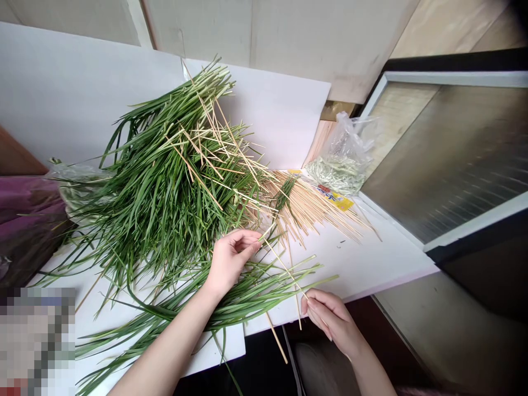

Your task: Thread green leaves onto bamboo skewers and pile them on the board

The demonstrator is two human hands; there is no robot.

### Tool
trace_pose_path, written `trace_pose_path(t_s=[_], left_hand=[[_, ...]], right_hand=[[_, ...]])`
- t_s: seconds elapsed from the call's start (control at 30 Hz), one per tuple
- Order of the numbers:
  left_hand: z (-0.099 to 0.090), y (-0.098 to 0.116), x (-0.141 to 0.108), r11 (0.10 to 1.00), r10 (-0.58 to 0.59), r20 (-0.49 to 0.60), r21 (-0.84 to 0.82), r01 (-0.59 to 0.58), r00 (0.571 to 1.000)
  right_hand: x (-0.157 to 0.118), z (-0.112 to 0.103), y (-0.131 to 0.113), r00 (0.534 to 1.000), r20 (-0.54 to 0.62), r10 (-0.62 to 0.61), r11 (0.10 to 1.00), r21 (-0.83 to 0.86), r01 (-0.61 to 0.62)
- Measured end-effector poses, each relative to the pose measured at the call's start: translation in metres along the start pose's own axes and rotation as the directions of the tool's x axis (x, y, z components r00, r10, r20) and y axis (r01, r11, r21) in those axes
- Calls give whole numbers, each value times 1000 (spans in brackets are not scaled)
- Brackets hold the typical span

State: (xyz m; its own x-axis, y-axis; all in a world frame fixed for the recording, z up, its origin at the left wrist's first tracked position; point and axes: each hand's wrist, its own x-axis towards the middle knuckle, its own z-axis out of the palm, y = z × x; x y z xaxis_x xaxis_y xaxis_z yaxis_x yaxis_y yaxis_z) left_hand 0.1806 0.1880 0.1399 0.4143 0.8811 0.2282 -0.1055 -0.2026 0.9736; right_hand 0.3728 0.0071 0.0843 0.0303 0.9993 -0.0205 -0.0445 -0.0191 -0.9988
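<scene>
Now a thin tan wooden skewer point(284, 266) slants forward-left. The right hand point(330, 316) pinches its near end, the left hand point(233, 257) its far end.

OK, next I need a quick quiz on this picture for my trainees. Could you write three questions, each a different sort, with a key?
1. Multiple choice: What do the fingers of the right hand pinch?
a) a plastic bag
b) a thin stick
c) a pair of scissors

2. True or false: In the picture, the heap of sticks lies to the left of the big leafy green pile.

3. Short answer: Which hand is nearer the big leafy green pile?

Key:
1. b
2. False; it lies to the right.
3. The left hand.
</scene>
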Motion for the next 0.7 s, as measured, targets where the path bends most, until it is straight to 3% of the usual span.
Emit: trace_pose_path(t_s=[0.43, 0.7], left_hand=[[0, 0, -3, 975, 156, -41, 168, -147, 987], [1, -2, -5, 956, 186, -24, 233, -175, 982]], right_hand=[[0, 0, 0, 1000, -9, 7, 1000, 0, -7], [0, -1, 3, 1000, 5, -23, 1000, 16, 23]])
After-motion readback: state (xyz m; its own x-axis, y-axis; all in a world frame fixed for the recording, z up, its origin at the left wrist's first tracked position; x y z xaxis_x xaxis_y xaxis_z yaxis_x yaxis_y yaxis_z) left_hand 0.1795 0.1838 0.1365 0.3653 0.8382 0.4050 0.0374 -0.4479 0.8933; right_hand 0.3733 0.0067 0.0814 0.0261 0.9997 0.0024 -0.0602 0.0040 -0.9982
